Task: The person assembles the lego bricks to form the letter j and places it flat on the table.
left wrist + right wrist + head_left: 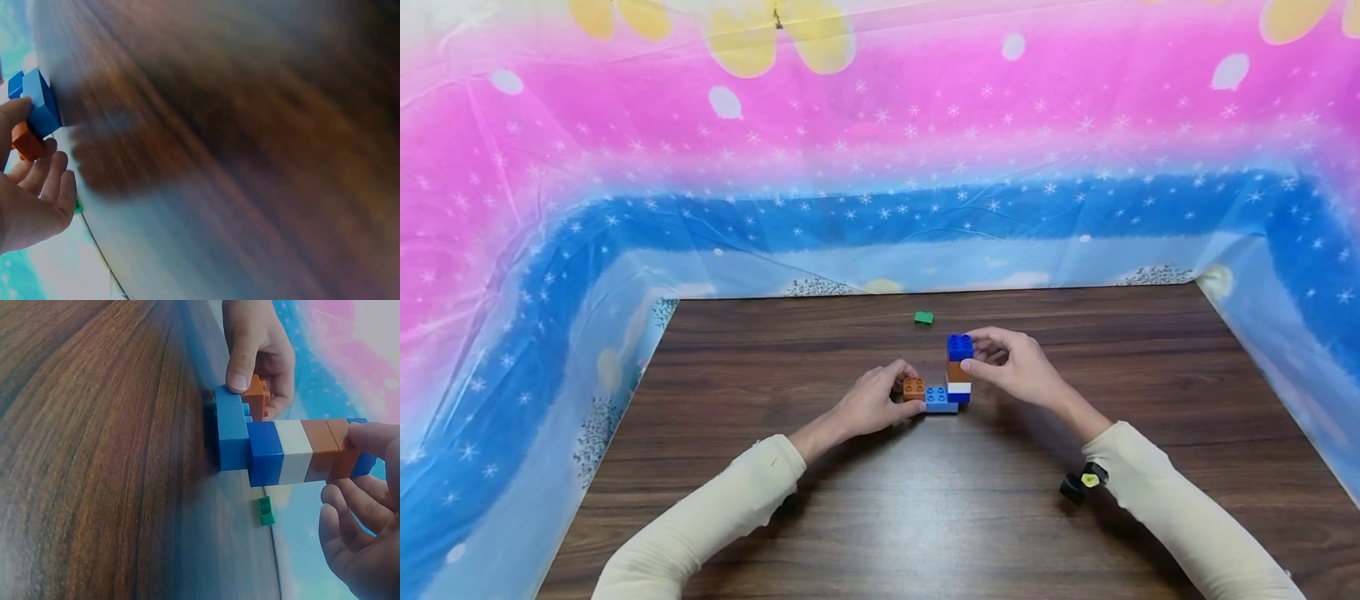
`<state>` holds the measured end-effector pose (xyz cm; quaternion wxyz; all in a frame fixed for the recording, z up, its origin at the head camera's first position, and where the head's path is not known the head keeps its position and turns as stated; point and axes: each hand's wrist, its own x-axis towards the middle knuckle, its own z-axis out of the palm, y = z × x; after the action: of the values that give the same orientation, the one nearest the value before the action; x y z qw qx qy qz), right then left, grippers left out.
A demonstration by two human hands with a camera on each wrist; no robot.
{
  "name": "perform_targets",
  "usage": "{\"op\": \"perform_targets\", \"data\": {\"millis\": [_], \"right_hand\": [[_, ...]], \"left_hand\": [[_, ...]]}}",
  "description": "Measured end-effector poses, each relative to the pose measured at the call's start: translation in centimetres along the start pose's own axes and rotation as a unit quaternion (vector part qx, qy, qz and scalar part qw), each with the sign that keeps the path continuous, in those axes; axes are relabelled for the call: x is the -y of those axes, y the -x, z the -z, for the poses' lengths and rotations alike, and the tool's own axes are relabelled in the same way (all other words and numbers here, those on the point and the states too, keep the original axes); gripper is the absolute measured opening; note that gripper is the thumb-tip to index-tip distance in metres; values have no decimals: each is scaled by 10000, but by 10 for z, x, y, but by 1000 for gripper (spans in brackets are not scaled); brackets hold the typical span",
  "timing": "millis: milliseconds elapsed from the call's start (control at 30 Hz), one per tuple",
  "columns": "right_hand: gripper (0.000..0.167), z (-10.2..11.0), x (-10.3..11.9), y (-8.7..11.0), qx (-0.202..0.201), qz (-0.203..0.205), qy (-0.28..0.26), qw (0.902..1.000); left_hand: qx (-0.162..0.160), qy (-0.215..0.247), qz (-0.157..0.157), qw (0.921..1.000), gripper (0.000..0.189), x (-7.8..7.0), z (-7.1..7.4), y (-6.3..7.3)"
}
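A light blue toy building brick [942, 407] lies low on the table, with an orange brick [913, 386] on its left end. My left hand [872, 404] grips this end, its thumb against the light blue brick and fingers behind the orange one. At the right end rises a brick tower [295, 453]: a dark blue brick [265, 453] lowest, then white, two orange and dark blue on top [959, 346]. My right hand [1018, 367] pinches the tower's upper part between thumb and fingers. In the left wrist view, the left hand [37, 194] partly covers the bricks.
A small green brick [923, 318] lies alone behind the hands, towards the back edge of the dark wooden table [760, 350]. A pink and blue patterned cloth [880, 208] hangs along the back and sides. Something black [1072, 488] shows below the right sleeve.
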<state>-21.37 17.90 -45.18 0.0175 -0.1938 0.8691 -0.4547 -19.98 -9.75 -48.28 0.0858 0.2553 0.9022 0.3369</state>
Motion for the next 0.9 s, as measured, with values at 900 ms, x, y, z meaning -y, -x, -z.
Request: {"op": "perform_targets", "data": {"millis": [900], "right_hand": [[61, -13, -23, -24, -285, -713, -696, 9946]], "left_hand": [[-436, -73, -64, 9990, 41, 4, 1, -4]]}}
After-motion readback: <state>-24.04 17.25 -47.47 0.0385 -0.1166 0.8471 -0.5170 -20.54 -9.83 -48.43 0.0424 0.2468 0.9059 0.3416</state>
